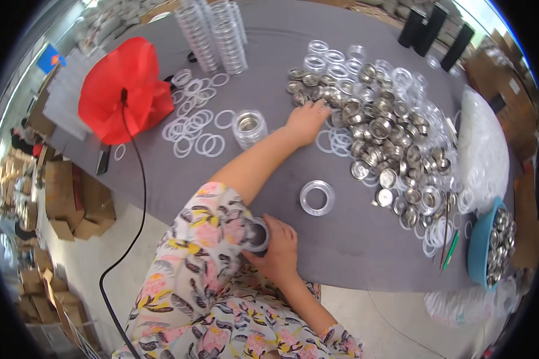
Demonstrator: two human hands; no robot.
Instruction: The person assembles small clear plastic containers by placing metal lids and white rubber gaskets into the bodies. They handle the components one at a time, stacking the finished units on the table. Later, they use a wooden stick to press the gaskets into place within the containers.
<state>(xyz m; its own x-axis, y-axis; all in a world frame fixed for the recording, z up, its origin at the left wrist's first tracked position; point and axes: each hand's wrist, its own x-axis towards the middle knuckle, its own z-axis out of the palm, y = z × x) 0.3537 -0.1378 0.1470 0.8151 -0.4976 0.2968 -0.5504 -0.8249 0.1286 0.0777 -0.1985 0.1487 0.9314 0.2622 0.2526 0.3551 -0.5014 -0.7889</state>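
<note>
My left hand reaches across the grey table to the near left edge of a pile of silver metal caps. Its fingers are bent down among the caps; whatever lies under the fingertips is hidden. Close to my body, my right hand is closed around a clear round plastic piece, partly covered by my left sleeve. A thick clear plastic ring lies alone on the cloth between the hands and the pile. Left of my left forearm stands a short stack of clear round pieces with a silver top.
Thin white rings lie scattered at the left, below tall stacks of clear rings. A red cover with a black cable stands nearby. At right are a green pen, a blue basin and a white plastic bag.
</note>
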